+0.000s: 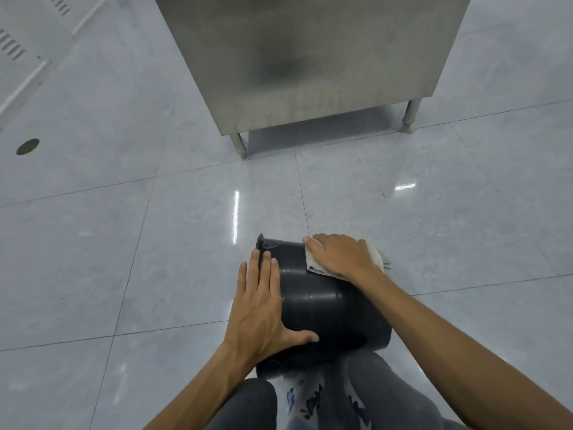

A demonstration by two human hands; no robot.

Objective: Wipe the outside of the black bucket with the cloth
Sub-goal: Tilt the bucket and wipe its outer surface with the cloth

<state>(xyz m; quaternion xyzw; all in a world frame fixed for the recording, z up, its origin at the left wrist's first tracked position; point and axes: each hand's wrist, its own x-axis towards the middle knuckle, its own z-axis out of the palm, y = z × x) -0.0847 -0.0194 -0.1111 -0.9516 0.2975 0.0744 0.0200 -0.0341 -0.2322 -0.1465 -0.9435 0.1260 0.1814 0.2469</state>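
Flat and open, the left hand (260, 305) lies pressed along the near-left side of the bucket (328, 308), fingers spread and stretched toward its rim, thumb hooked across the dark wall. Nothing is clasped in it; it only steadies. The right hand (338, 256) is also laid flat, fingers loosely apart, pushing the cloth (376, 257) down onto the bucket's upper right side rather than closing round it.

Biggest thing about is the pale tiled floor (124, 243), glossy, with light streaks just beyond the bucket. Farther beyond the bucket stands a steel cabinet (310, 57) on short legs, well apart from it. The black bucket itself lies tipped on its side on the floor, rim pointing away, base toward the person's knees (381, 386), which sit just behind it in grey trousers. The cloth, whitish and crumpled, pokes out past the right hand's far side. Well to the bucket's far left is a small round floor drain (28, 146).
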